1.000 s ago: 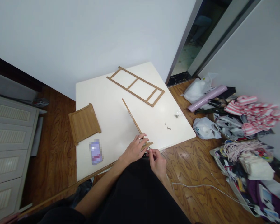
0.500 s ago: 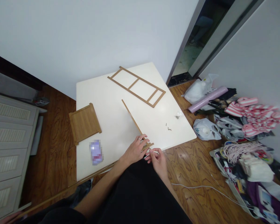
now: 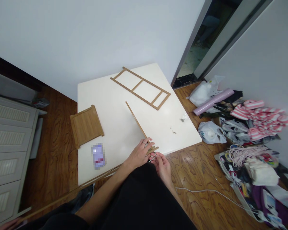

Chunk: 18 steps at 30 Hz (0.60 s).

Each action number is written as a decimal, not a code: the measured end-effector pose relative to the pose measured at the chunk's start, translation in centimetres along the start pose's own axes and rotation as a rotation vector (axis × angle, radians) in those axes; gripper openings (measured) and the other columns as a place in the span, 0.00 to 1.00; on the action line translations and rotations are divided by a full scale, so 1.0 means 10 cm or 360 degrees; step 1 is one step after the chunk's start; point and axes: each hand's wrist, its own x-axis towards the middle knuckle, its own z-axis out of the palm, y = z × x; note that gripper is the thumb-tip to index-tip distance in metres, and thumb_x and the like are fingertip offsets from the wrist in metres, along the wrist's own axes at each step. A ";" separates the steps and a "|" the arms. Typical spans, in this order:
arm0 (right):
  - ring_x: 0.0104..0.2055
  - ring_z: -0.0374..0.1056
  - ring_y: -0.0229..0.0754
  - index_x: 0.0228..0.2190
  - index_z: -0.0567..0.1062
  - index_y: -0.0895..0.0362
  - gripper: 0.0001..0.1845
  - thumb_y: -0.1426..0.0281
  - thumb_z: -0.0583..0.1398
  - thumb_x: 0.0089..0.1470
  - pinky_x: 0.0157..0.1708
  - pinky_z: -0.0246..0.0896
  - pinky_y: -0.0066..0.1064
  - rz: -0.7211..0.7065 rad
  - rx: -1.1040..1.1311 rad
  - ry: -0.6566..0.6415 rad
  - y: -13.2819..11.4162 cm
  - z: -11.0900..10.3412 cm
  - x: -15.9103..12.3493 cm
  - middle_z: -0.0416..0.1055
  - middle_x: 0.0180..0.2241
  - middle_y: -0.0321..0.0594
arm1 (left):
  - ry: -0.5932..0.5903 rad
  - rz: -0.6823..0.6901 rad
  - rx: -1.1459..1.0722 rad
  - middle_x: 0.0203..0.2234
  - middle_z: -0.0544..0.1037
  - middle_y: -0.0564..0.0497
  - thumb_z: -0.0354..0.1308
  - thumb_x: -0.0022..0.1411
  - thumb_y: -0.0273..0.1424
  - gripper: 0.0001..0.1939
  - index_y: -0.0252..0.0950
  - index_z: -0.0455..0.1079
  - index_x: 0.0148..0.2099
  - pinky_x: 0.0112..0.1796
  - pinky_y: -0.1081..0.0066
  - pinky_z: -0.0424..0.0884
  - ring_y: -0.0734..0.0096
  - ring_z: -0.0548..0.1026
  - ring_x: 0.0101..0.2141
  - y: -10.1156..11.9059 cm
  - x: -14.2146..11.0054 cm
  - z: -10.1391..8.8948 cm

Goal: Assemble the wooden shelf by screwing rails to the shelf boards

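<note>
My left hand [image 3: 139, 154] lies with curled fingers on the near end of a thin wooden strip [image 3: 135, 119], where a short crosspiece [image 3: 152, 149] joins it at the edge of the white table [image 3: 115, 121]. My right hand [image 3: 161, 163] is pinched on a small metal L-shaped key [image 3: 153, 156] held against that joint. A ladder-like wooden frame [image 3: 140, 88] lies flat at the far side of the table. A slatted wooden panel [image 3: 86, 126] overhangs the table's left edge.
Small screws [image 3: 173, 130] and a little clear bag [image 3: 182, 119] sit near the right edge. A blurred purple item [image 3: 98, 156] lies front left. Long wooden strips [image 3: 69, 191] lean below the table. Bags and clothes [image 3: 252, 134] clutter the floor at right; drawers [image 3: 7, 147] stand left.
My right hand has shifted slightly up and left, bringing the metal key back against the joint. My left hand stays on the strip.
</note>
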 end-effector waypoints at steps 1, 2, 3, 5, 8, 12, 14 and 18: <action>0.33 0.78 0.42 0.33 0.73 0.55 0.21 0.54 0.70 0.43 0.38 0.76 0.34 0.0017 0.0047 -0.0008 0.00 -0.01 -0.01 0.80 0.34 0.41 | -0.0002 -0.0004 -0.0001 0.59 0.62 0.42 0.57 0.57 0.20 0.30 0.42 0.61 0.62 0.57 0.50 0.70 0.56 0.65 0.58 0.00 0.00 0.00; 0.34 0.78 0.42 0.34 0.73 0.54 0.22 0.56 0.71 0.41 0.39 0.76 0.34 0.0039 0.0092 -0.0018 -0.01 -0.01 -0.01 0.81 0.34 0.40 | -0.0004 -0.0007 -0.0001 0.59 0.62 0.42 0.57 0.57 0.19 0.30 0.41 0.61 0.61 0.57 0.50 0.70 0.55 0.65 0.57 0.01 0.00 -0.01; 0.35 0.78 0.42 0.34 0.73 0.54 0.22 0.57 0.72 0.40 0.40 0.76 0.34 0.0063 0.0132 -0.0025 -0.01 -0.02 -0.02 0.81 0.34 0.40 | -0.0007 -0.0007 0.0000 0.59 0.62 0.42 0.57 0.57 0.20 0.30 0.41 0.61 0.61 0.57 0.50 0.70 0.55 0.65 0.57 0.01 0.01 -0.02; 0.36 0.79 0.42 0.34 0.73 0.53 0.22 0.59 0.73 0.39 0.42 0.77 0.34 0.0114 0.0198 -0.0019 -0.02 -0.02 -0.03 0.81 0.34 0.40 | -0.0007 -0.0008 0.0004 0.59 0.62 0.42 0.56 0.58 0.20 0.29 0.41 0.61 0.61 0.57 0.51 0.70 0.56 0.65 0.57 0.03 0.01 -0.03; 0.39 0.79 0.43 0.32 0.74 0.54 0.21 0.60 0.74 0.38 0.44 0.77 0.32 0.0197 0.0286 0.0033 -0.03 -0.03 -0.03 0.81 0.35 0.41 | 0.0006 0.0002 0.0014 0.58 0.63 0.41 0.55 0.62 0.22 0.25 0.41 0.62 0.61 0.56 0.51 0.71 0.56 0.65 0.58 0.05 0.02 -0.04; 0.38 0.79 0.40 0.31 0.77 0.55 0.20 0.61 0.76 0.36 0.43 0.76 0.26 0.0275 0.0366 0.0069 -0.03 -0.03 -0.03 0.81 0.34 0.39 | 0.0028 0.0013 0.0026 0.58 0.64 0.41 0.54 0.66 0.27 0.22 0.41 0.62 0.61 0.55 0.49 0.71 0.55 0.66 0.57 0.06 0.03 -0.04; 0.37 0.79 0.38 0.30 0.78 0.55 0.21 0.61 0.76 0.34 0.42 0.76 0.23 0.0286 0.0398 0.0069 -0.03 -0.02 -0.02 0.81 0.33 0.38 | 0.0034 0.0009 0.0021 0.58 0.64 0.41 0.54 0.67 0.27 0.21 0.41 0.62 0.61 0.55 0.50 0.71 0.56 0.66 0.57 0.06 0.03 -0.04; 0.35 0.78 0.34 0.29 0.77 0.55 0.23 0.63 0.78 0.30 0.39 0.74 0.18 0.0278 0.0490 0.0084 -0.04 0.00 -0.02 0.80 0.30 0.35 | 0.0034 0.0007 0.0019 0.57 0.64 0.41 0.54 0.67 0.28 0.20 0.40 0.63 0.60 0.57 0.51 0.70 0.57 0.66 0.57 0.05 0.03 -0.04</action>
